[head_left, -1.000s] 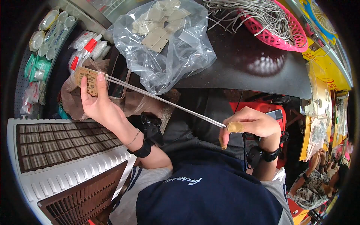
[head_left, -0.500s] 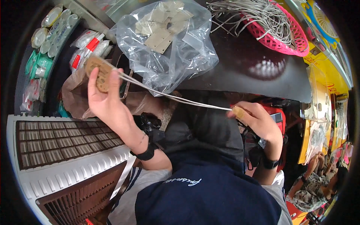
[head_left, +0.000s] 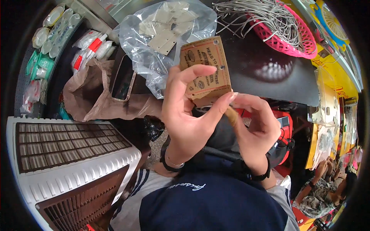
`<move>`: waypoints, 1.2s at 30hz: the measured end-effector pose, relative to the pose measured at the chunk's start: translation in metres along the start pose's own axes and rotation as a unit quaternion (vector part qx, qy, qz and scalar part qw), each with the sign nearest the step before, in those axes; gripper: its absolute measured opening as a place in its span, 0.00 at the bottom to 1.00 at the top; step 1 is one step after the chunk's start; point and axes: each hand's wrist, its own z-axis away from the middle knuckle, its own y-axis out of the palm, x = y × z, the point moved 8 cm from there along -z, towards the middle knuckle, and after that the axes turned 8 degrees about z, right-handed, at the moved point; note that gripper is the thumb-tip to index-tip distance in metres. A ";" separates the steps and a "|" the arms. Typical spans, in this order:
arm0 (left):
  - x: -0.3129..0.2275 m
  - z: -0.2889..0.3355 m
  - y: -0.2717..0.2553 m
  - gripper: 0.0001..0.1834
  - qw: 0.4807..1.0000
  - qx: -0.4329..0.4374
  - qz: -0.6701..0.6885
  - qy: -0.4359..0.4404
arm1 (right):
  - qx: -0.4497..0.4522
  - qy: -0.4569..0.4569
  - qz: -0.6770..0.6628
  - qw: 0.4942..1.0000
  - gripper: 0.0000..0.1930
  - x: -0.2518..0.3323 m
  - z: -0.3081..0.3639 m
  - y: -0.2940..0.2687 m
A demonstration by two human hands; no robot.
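Note:
Upright above my lap is a tan tag [head_left: 204,56] with dark print, small punched holes and a red stitched-looking border. My left hand [head_left: 187,123] grips it, the index finger lying across its face and the thumb at its lower edge. Touching its lower right corner, my right hand [head_left: 254,127] has thumb and fingers pinched close to my left thumb. A band of tan tape or bandage wraps a finger of my right hand. The thin pale cord is mostly hidden behind my hands, so I cannot tell what the right fingertips pinch.
On the dark table [head_left: 266,86] sit a clear plastic bag [head_left: 133,46] of several grey tags and a pink basket [head_left: 308,46] of grey cords. A phone [head_left: 123,79] lies on a brown bag [head_left: 86,92]. A white air cooler [head_left: 129,154] stands left; another person's arms [head_left: 322,173] show right.
My left hand has brought the tag rightward, its printed face now in view. My right hand has come up to it, and the cord stretched between the hands no longer shows taut.

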 end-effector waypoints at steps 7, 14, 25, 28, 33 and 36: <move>0.003 -0.004 0.000 0.18 0.999 0.041 0.007 -0.035 | 0.054 -0.106 0.133 0.984 0.14 0.017 -0.009 -0.012; 0.011 -0.002 0.010 0.20 0.980 0.162 -0.044 -0.105 | 0.065 -0.179 0.217 0.957 0.12 0.024 -0.013 -0.015; 0.019 -0.003 0.010 0.31 0.978 0.146 0.075 -0.132 | 0.212 0.005 0.022 0.977 0.09 0.003 -0.018 -0.022; 0.019 -0.006 0.013 0.38 0.970 0.149 0.125 -0.148 | 0.148 0.087 -0.298 0.939 0.22 -0.007 -0.015 -0.043; 0.024 -0.007 0.009 0.43 0.966 0.166 0.122 -0.159 | 0.066 0.006 -0.700 0.711 0.13 -0.007 -0.033 -0.108; 0.015 -0.008 0.010 0.43 0.968 0.217 0.104 -0.074 | -0.002 -0.023 -0.650 0.760 0.24 -0.029 -0.041 -0.141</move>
